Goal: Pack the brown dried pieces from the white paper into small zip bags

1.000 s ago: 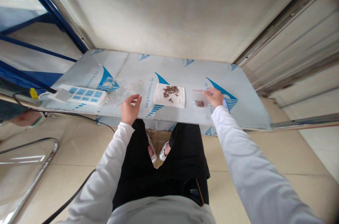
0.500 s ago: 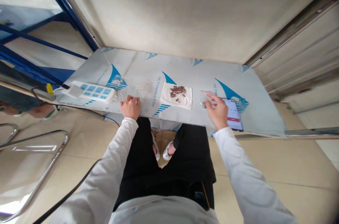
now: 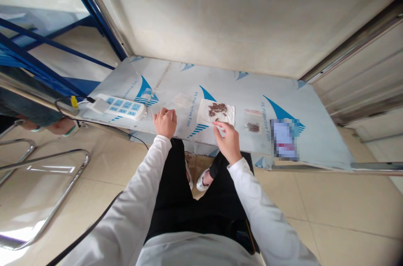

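Observation:
My right hand [image 3: 227,140] is at the front edge of a folded white cloth [image 3: 201,114]. Thumb and forefinger are slightly apart, and I see nothing between them. On the cloth lies a loose pile of small brown, screw-like pieces [image 3: 218,110]. My left hand [image 3: 166,123] rests near the table's front edge with curled fingers; whatever they may hold is hidden. Just beyond it is a clear plastic bag [image 3: 181,100]. Right of the cloth lies a small zip bag [image 3: 252,125] with a red strip and dark pieces inside.
A white power strip [image 3: 126,108] with its cable occupies the table's left side. Toward the right lies a phone [image 3: 283,140], blurred out. Film printed in blue covers the table [image 3: 214,81]. Another person's legs [image 3: 34,106] and a metal chair frame [image 3: 63,199] are at the left.
My right hand has moved left from the zip bag to the cloth's front edge, uncovering the bag's dark contents. My left hand stays near the same place, fingers still curled. The view has shifted slightly.

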Demonstrator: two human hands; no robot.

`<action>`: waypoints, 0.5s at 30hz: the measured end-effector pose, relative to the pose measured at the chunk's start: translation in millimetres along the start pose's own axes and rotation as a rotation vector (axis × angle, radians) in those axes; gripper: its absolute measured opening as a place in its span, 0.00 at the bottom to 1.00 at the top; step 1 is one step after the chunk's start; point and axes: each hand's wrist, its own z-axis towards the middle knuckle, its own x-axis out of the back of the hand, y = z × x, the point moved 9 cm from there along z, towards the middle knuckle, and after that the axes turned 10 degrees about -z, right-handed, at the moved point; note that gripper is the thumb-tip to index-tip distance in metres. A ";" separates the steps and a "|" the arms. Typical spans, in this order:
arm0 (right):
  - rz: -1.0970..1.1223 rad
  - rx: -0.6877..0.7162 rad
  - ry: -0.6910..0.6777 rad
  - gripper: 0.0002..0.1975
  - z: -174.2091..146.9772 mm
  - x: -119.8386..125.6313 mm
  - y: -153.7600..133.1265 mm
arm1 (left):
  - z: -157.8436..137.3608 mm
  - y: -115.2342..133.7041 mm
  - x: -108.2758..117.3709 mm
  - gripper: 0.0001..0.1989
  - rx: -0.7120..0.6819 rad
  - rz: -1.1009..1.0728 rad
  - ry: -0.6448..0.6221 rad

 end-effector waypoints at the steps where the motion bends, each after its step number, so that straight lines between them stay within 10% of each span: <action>1: 0.013 -0.006 -0.017 0.10 -0.1 -3.9 -3.9 | -2.5 0.3 9.6 0.15 0.023 -0.024 0.045; 8: 0.168 -0.139 -0.271 0.11 27.1 -73.4 -55.2 | -26.3 -2.4 52.4 0.13 0.287 -0.331 0.321; 15: 0.327 -0.193 -0.318 0.12 40.4 -107.3 -91.6 | -59.0 -0.8 47.1 0.18 0.486 -0.747 0.311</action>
